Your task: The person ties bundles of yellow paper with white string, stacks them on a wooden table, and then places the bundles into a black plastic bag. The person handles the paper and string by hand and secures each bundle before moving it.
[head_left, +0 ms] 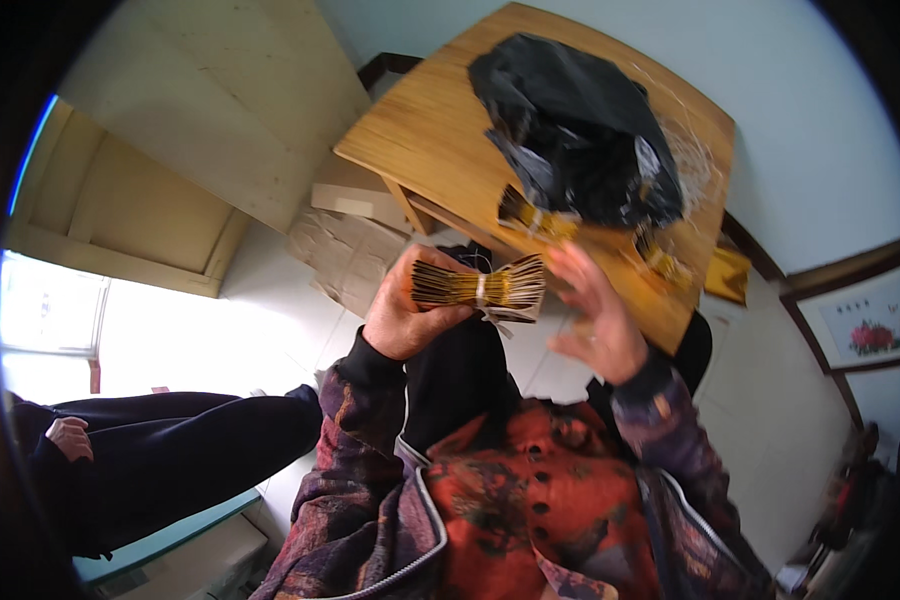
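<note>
In my left hand (pixel 398 312) is a bundle of thin brown and gold strips (pixel 448 286), tied round the middle with pale string and fanned out at both ends. The fingers wrap its left end. My right hand (pixel 602 322), slightly blurred, is held just right of the bundle, apart from it, with its fingers spread and nothing in them. Two similar tied bundles, a left one (pixel 532 217) and a right one (pixel 660 257), lie near the front edge of the wooden table (pixel 425 115). Behind them sits a crumpled black plastic bag (pixel 570 110).
Loose pale strings (pixel 698 150) trail over the table's right side. Flattened cardboard (pixel 338 255) lies on the floor beyond my left hand. Another person's dark-trousered legs (pixel 190 440) extend in from the left. A yellow package (pixel 727 276) stands right of the table.
</note>
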Demonstrator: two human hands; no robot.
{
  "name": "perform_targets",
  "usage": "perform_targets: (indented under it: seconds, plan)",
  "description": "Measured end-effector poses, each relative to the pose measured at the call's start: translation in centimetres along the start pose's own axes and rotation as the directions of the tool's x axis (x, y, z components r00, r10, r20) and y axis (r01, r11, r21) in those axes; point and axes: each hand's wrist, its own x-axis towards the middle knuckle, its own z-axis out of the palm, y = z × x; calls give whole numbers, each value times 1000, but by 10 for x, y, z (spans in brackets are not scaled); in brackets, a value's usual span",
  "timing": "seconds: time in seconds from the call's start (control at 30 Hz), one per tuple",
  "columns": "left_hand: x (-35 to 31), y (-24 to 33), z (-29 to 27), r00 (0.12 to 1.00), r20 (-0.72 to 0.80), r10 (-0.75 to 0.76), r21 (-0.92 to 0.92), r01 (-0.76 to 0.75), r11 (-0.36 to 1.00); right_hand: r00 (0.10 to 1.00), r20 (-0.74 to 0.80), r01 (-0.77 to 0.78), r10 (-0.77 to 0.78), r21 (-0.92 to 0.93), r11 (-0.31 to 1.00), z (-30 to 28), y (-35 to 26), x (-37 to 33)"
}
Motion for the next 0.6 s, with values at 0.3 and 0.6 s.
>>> perform_targets:
  seconds: [0.3, 0.6]
  plan:
    - [-17, -35, 76, 981, 171, -97, -346, 152, 926, 970, -89, -182, 228, 357, 916, 1, 8, -30]
    - [2, -64, 113, 914, 224, -338, -306, 395, 866, 886, -207, -335, 415, 335, 881, -57, 40, -69]
